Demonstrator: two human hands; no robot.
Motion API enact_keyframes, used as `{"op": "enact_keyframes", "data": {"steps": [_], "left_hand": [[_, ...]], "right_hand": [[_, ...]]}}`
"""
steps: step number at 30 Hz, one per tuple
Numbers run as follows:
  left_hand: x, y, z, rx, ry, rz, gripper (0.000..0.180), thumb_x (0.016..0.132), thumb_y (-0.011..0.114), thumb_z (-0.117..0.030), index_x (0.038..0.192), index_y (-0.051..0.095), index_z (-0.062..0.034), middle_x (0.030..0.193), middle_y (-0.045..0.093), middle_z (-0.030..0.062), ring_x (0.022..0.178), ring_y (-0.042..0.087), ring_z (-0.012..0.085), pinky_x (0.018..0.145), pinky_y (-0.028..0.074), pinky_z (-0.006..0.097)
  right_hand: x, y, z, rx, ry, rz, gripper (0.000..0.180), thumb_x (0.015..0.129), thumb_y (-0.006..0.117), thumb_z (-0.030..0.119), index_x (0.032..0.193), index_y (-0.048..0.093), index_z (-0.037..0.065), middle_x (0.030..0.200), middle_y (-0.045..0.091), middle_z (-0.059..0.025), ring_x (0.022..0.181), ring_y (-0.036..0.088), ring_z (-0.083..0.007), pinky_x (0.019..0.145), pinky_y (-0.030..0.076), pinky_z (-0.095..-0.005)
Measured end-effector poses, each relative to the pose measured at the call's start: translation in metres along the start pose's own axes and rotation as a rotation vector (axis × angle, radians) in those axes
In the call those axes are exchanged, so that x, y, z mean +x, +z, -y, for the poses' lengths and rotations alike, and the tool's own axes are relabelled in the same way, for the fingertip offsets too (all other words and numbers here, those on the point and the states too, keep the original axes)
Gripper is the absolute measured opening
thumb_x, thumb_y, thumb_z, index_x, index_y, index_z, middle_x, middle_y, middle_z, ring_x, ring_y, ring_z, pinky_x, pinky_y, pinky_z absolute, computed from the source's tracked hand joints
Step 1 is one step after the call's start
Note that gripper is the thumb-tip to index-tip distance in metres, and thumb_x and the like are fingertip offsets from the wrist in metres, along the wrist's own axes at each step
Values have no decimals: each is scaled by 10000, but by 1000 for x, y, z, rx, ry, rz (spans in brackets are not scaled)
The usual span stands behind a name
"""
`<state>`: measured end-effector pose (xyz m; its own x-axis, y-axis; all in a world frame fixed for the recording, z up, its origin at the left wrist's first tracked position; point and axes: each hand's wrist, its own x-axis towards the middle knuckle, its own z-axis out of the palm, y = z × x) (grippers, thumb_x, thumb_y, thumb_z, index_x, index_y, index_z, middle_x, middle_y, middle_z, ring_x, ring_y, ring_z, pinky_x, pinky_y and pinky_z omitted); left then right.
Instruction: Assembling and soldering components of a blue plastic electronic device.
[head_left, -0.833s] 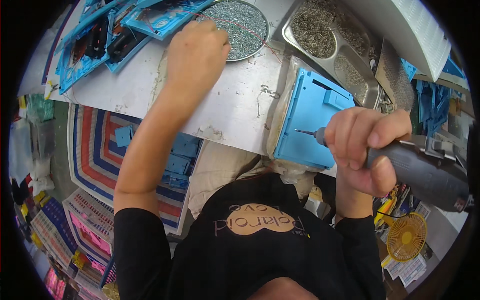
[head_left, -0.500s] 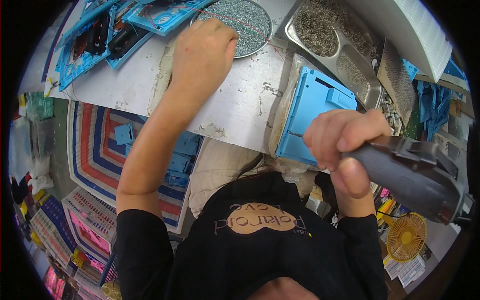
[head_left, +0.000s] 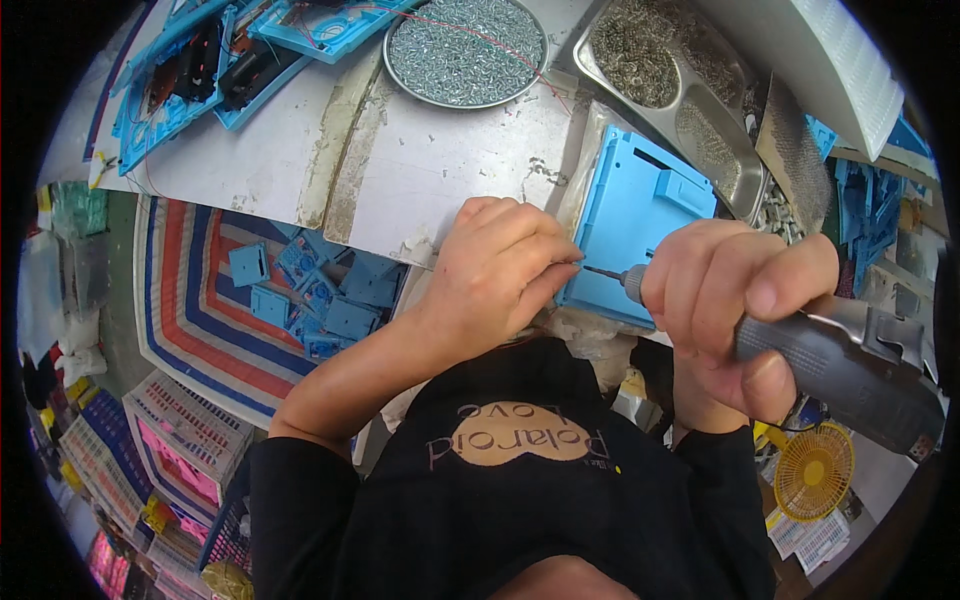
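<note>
My right hand [head_left: 735, 305] grips a grey electric screwdriver [head_left: 850, 365], its thin bit [head_left: 605, 271] pointing left. My left hand [head_left: 500, 265] rests at the table's near edge, fingertips pinched right at the tip of the bit, apparently on a small screw I cannot make out. Just beyond both hands a light blue plastic housing [head_left: 640, 215] lies on the white worktable [head_left: 300, 160].
A round metal dish of small screws [head_left: 465, 50] sits at the back, with a steel tray of other small parts [head_left: 670, 70] to its right. Blue housings with wiring [head_left: 200, 80] lie at the back left. More blue parts [head_left: 310, 295] lie below the table on a striped sack.
My left hand has come back from the round screw dish to the tip of the screwdriver bit. The right hand has shifted with the screwdriver, bit level again at the blue housing's edge.
</note>
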<state>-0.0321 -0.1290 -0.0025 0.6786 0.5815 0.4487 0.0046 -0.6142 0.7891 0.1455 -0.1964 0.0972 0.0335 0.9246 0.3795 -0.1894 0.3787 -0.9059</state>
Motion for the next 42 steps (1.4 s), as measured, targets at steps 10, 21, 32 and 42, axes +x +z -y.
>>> {"op": "enact_keyframes", "data": {"steps": [10,21,32,42], "left_hand": [[-3,-2,-6,79,87,66,336,651,830,-78,970,725,-73,953,672,64,894,619,259,853,429,394],[5,-4,-4,120,102,411,476,761,637,-22,1232,688,-68,1405,625,39,1390,504,183,1069,347,487],[8,-3,-9,149,97,408,401,782,668,-80,1181,704,-86,1368,649,54,1356,538,202,1065,344,480],[55,50,-35,123,235,315,406,729,689,0,1129,712,-65,1255,684,57,1081,621,294,963,462,412]], "right_hand": [[-12,1,2,138,-46,19,298,898,712,167,1052,494,34,654,548,-49,531,507,-168,535,439,-354],[-41,17,-18,-51,-78,21,217,842,708,70,935,517,28,597,537,-54,476,533,-197,446,414,-316],[-42,13,-14,-215,1,57,226,895,710,174,945,524,57,594,545,-49,454,507,-183,438,443,-323],[-69,-97,36,-130,-259,-344,318,905,621,180,1142,502,6,613,494,-28,531,465,-127,505,391,-283]]}}
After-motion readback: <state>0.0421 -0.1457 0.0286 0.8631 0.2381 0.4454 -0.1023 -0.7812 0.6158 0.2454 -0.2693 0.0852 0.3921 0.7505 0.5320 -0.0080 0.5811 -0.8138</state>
